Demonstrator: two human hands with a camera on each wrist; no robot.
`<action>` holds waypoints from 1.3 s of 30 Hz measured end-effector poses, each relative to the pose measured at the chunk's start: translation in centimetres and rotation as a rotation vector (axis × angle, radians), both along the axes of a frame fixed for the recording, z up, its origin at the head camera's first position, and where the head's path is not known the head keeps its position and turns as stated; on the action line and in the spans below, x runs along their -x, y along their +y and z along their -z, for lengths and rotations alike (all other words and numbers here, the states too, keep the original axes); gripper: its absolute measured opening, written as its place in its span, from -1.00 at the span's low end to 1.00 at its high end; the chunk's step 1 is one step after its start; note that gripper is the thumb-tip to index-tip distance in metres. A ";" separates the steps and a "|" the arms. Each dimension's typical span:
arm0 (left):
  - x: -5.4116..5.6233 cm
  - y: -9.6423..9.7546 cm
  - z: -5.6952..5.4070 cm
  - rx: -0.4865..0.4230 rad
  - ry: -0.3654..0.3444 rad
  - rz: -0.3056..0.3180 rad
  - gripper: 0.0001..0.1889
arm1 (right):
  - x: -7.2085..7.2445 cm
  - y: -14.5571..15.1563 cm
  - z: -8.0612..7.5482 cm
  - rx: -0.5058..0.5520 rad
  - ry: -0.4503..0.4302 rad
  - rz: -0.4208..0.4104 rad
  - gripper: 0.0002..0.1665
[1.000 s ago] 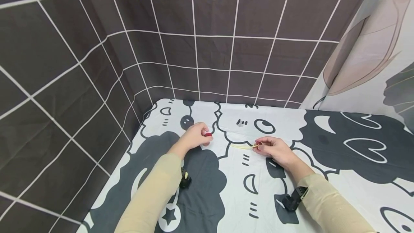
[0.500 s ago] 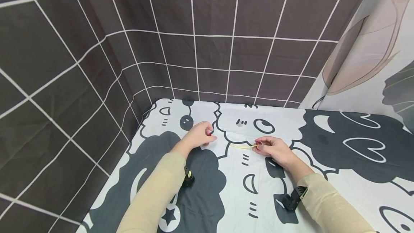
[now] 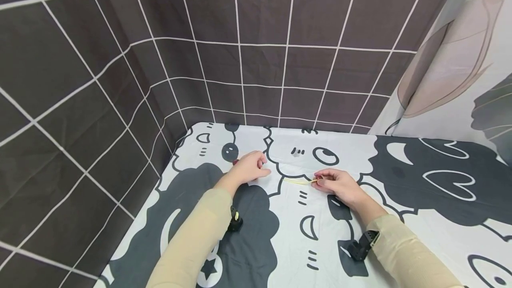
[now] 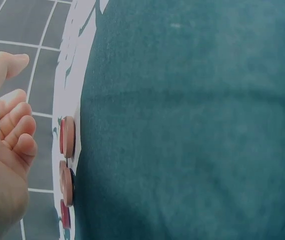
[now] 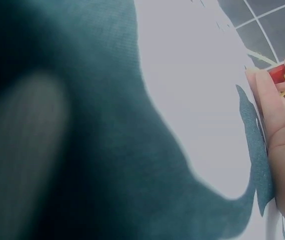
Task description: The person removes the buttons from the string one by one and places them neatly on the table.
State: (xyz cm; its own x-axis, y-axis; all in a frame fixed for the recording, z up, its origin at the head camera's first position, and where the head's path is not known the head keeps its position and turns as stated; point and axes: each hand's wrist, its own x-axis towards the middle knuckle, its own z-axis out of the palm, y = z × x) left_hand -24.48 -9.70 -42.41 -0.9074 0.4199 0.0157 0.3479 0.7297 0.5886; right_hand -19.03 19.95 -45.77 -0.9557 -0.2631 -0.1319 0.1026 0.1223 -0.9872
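Observation:
My right hand (image 3: 338, 186) pinches a small red disc-like piece (image 5: 277, 73) between thumb and fingers. A yellow string (image 3: 296, 182) runs through the piece and out to the left above the cloth; a pale pinkish piece shows against the red one in the right wrist view. My left hand (image 3: 246, 168) hovers to the left of the string's end, thumb out and fingers loosely bent, holding nothing. Beyond it in the left wrist view, several flat round pieces lie on the cloth, among them a red disc (image 4: 65, 214) and wood-coloured discs (image 4: 68, 186). A bit of red (image 3: 235, 162) peeks out behind the left hand.
A black-and-white cartoon cloth (image 3: 296, 257) covers the surface. Dark curtain with white grid lines (image 3: 264, 66) rises at the back and left. A pale leaf-patterned curtain (image 3: 456, 61) hangs at the right, with a thin black cable (image 3: 394, 126) near its foot.
A red piece seen at my left fingertips has gone from view there, and that hand has shifted slightly right with its fingers now empty. The right hand stays in place with the string.

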 end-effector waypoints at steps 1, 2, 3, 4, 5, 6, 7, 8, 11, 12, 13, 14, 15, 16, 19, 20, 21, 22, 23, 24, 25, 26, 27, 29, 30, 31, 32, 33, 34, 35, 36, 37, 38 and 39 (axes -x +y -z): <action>0.0 0.0 0.0 -0.004 -0.004 0.003 -0.69 | 0.0 0.0 0.0 -0.003 -0.004 0.003 -0.52; 0.0 0.1 -0.1 -0.005 -0.005 0.006 -0.69 | 0.0 0.0 0.0 -0.007 -0.003 0.002 -0.52; -0.1 0.1 -0.1 -0.006 -0.007 0.009 -0.69 | 0.0 -0.1 0.0 -0.007 -0.003 0.004 -0.52; -0.1 0.2 -0.1 -0.008 -0.006 0.014 -0.69 | 0.0 -0.1 0.0 -0.005 -0.004 0.006 -0.52; -0.1 0.2 -0.1 -0.008 -0.005 0.017 -0.69 | 0.0 -0.1 0.0 -0.005 -0.001 0.004 -0.52; -0.1 0.3 -0.1 -0.007 -0.005 0.018 -0.69 | 0.0 -0.1 0.0 -0.006 0.004 0.000 -0.51; -0.1 0.3 -0.1 -0.005 -0.002 0.021 -0.70 | 0.0 -0.1 0.0 -0.007 0.009 -0.005 -0.51; -0.1 0.4 0.0 -0.003 0.000 0.022 -0.70 | 0.0 0.0 0.0 -0.005 0.012 -0.008 -0.51; 0.0 0.6 0.1 0.001 0.002 0.024 -0.71 | -0.1 0.0 -0.1 -0.001 0.013 -0.012 -0.51; 0.0 0.6 0.1 0.001 0.005 0.026 -0.71 | -0.1 0.0 -0.1 -0.001 0.013 -0.013 -0.51; 0.0 0.7 0.1 0.002 0.006 0.027 -0.72 | -0.1 0.0 -0.1 -0.003 0.015 -0.014 -0.51; 0.0 0.8 0.2 0.001 0.005 0.025 -0.72 | -0.1 0.0 -0.2 -0.004 0.015 -0.014 -0.51; 0.1 0.8 0.2 0.002 0.007 0.027 -0.72 | -0.1 0.0 -0.2 -0.006 0.016 -0.014 -0.51; 0.1 0.9 0.3 0.004 0.009 0.028 -0.72 | -0.1 0.0 -0.2 -0.009 0.017 -0.013 -0.51; 0.1 1.0 0.4 0.014 0.011 0.031 -0.72 | -0.1 0.0 -0.2 -0.014 0.020 -0.015 -0.50; 0.1 1.0 0.4 0.013 0.011 0.033 -0.72 | -0.1 0.0 -0.2 -0.013 0.020 -0.015 -0.50; 0.1 1.1 0.4 0.014 0.011 0.035 -0.71 | -0.1 0.0 -0.2 -0.014 0.021 -0.015 -0.50; 0.1 1.1 0.4 0.012 0.009 0.036 -0.71 | -0.1 0.0 -0.2 -0.015 0.022 -0.015 -0.50; 0.1 1.2 0.3 0.009 0.008 0.039 -0.71 | -0.1 0.0 -0.2 -0.017 0.024 -0.014 -0.50; 0.1 1.2 0.3 0.007 0.005 0.041 -0.71 | -0.1 0.0 -0.2 -0.019 0.025 -0.014 -0.50; 0.0 1.3 0.2 0.006 0.003 0.043 -0.71 | -0.1 0.0 -0.2 -0.021 0.025 -0.012 -0.49; 0.0 1.4 0.2 0.004 -0.001 0.043 -0.70 | -0.1 0.0 -0.2 -0.024 0.025 -0.011 -0.50; 0.0 1.4 0.1 0.005 -0.002 0.044 -0.70 | -0.1 0.0 -0.2 -0.027 0.026 -0.010 -0.50; -0.1 1.5 0.1 0.007 -0.001 0.049 -0.70 | -0.1 0.0 -0.2 -0.031 0.025 -0.009 -0.49; -0.1 1.6 0.1 0.007 -0.002 0.049 -0.70 | -0.1 0.0 -0.2 -0.028 0.022 -0.009 -0.49; -0.1 1.6 0.2 0.007 0.000 0.051 -0.70 | -0.1 0.0 -0.2 -0.026 0.020 -0.009 -0.49; -0.1 1.7 0.2 0.005 0.002 0.054 -0.70 | -0.1 0.0 -0.2 -0.025 0.019 -0.009 -0.50; -0.1 1.7 0.3 0.005 0.004 0.058 -0.70 | -0.1 0.0 -0.2 -0.022 0.016 -0.008 -0.50; -0.1 1.7 0.3 0.008 0.006 0.060 -0.71 | -0.1 0.0 -0.2 -0.019 0.014 -0.009 -0.50; 0.0 1.7 0.4 0.009 0.004 0.059 -0.71 | -0.1 0.0 -0.1 -0.015 0.009 -0.006 -0.50; 0.0 1.8 0.4 0.012 0.003 0.059 -0.71 | 0.0 0.0 -0.1 -0.017 0.010 -0.006 -0.50; 0.0 1.8 0.4 0.019 0.003 0.056 -0.71 | 0.0 0.0 -0.1 -0.021 0.009 0.000 -0.51; 0.0 1.9 0.4 0.024 -0.003 0.052 -0.71 | 0.0 0.0 -0.1 -0.024 0.011 0.000 -0.51; -0.1 1.9 0.3 0.031 -0.010 0.045 -0.71 | 0.0 0.0 -0.1 -0.024 0.012 0.001 -0.51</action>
State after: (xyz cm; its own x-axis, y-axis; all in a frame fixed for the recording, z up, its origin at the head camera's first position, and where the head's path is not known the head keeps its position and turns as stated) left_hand -24.40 -7.77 -42.74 -0.8874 0.4609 -0.0067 0.3756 0.7315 0.5691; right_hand -19.02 19.92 -45.69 -0.9576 -0.2586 -0.1267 0.0908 0.1463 -0.9851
